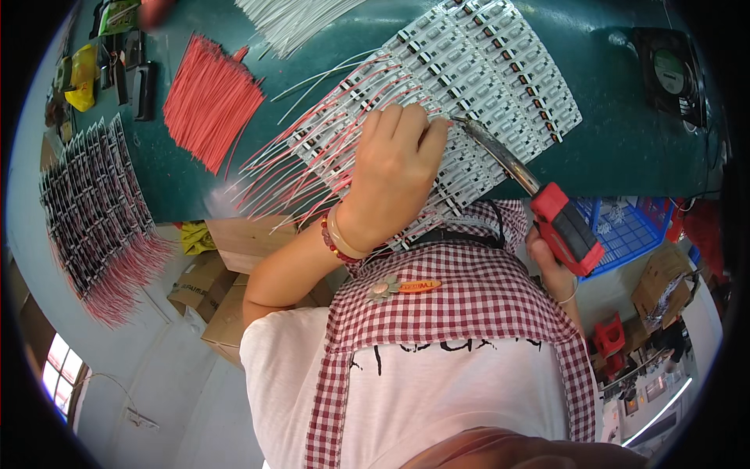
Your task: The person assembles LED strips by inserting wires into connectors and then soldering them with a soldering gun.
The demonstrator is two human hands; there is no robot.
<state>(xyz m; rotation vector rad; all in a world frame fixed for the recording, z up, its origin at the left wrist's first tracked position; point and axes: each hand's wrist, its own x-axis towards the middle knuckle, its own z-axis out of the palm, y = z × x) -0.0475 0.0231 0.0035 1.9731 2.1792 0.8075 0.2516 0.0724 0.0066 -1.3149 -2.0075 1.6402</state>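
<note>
While the left hand (394,168) presses, fingers curled together, on the white panel of small circuit strips (476,86) lying on the green tabletop (617,148) | right hand (551,262) wrapped round the red-handled soldering iron (539,199); tip at a strip edge | step: soldering red and white wire leads (289,168) | next: steady tip placement, finger just beside.

Loose red wire bundle (209,98) upper left; finished board stack (94,203) far left; blue basket (629,227) right.
</note>
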